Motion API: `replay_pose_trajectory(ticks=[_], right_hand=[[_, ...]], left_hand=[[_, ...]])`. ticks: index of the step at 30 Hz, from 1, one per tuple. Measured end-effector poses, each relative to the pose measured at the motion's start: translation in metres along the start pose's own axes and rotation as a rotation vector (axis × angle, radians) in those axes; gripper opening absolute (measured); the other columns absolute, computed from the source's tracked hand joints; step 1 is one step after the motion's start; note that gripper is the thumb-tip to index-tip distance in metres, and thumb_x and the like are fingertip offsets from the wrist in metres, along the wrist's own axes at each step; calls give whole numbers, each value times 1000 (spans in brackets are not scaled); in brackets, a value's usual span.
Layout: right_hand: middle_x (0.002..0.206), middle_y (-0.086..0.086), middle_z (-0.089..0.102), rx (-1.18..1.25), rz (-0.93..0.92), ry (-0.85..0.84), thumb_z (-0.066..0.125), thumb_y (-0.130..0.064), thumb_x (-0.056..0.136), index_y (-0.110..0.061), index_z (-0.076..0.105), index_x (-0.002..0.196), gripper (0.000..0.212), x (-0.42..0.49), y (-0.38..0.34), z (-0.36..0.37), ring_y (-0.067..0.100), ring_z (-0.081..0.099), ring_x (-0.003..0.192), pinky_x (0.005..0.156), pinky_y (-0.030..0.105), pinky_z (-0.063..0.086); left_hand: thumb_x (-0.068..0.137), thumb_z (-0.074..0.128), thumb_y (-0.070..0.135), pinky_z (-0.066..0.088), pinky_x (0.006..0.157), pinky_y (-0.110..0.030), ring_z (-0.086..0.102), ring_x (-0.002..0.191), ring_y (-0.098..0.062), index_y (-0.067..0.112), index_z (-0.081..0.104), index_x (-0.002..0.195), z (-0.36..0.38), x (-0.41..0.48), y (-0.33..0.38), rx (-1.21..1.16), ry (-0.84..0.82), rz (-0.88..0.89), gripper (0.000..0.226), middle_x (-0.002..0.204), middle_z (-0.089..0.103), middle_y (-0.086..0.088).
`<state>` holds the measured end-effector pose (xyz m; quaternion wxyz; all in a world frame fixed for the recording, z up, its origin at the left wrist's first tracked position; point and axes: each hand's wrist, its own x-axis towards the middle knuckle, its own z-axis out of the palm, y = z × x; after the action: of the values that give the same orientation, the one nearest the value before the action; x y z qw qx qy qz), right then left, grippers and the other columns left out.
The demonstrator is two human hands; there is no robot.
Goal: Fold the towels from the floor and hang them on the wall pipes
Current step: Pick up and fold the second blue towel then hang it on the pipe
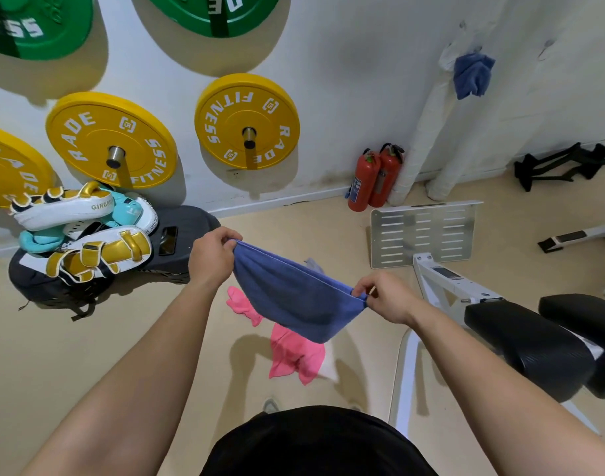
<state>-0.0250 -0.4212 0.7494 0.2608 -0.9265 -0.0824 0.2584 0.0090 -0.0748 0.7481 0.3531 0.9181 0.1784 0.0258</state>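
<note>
A blue towel [294,297] hangs doubled over in the air in front of me. My left hand [211,255] pinches its upper left corner and my right hand [383,297] pinches its upper right corner, stretching the top edge between them. Below it, a pink towel [294,355] lies crumpled on the beige floor, and a grey cloth [313,264] peeks out behind the blue one. Another blue towel [473,75] hangs on the white wrapped wall pipes [421,139] at the back right.
Two red fire extinguishers [373,180] stand by the pipes. Yellow weight plates [248,121] hang on the wall. Boxing pads [84,228] lie on a dark bag at left. A bench machine [527,341] with a metal footplate [424,231] fills the right.
</note>
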Motion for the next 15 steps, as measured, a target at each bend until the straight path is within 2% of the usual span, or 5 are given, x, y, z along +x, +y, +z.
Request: replay_pose_trajectory(ticks=[3, 5, 9, 12, 15], right_hand=[[89, -2, 70, -67, -4, -7, 43, 3, 76, -25, 75, 79, 43, -3, -2, -1, 22, 63, 83, 76, 33, 53], [87, 0, 70, -85, -6, -17, 45, -2, 78, -23, 74, 75, 36, -7, -2, -1, 24, 64, 85, 78, 37, 55], [78, -4, 62, -34, -31, 50, 50, -13, 79, -18, 66, 66, 21, -14, 1, -2, 22, 60, 77, 73, 41, 54], [72, -7, 63, 71, -52, 148, 58, -24, 72, -21, 63, 64, 10, -21, -1, -5, 17, 60, 70, 68, 37, 54], [65, -6, 64, 109, -41, 253, 73, -31, 72, -26, 58, 63, 18, -26, -4, -10, 16, 60, 63, 60, 35, 53]], left_hand=[[94, 55, 16, 46, 74, -29, 65, 86, -16, 31, 71, 89, 5, 2, 1, -21, 9, -19, 23, 92, 72, 5], [95, 55, 17, 45, 72, -29, 64, 86, -16, 32, 70, 89, 7, 3, 4, -22, 19, -29, 22, 93, 71, 5], [96, 53, 18, 44, 70, -28, 64, 87, -16, 30, 71, 93, 7, 6, 5, -25, 41, -33, 22, 96, 71, 4], [96, 54, 18, 41, 68, -26, 63, 88, -16, 29, 72, 95, 4, 8, 5, -33, 60, -43, 21, 97, 71, 4], [97, 54, 17, 39, 66, -24, 63, 88, -15, 27, 73, 97, 2, 8, 4, -32, 58, -44, 21, 96, 71, 4]])
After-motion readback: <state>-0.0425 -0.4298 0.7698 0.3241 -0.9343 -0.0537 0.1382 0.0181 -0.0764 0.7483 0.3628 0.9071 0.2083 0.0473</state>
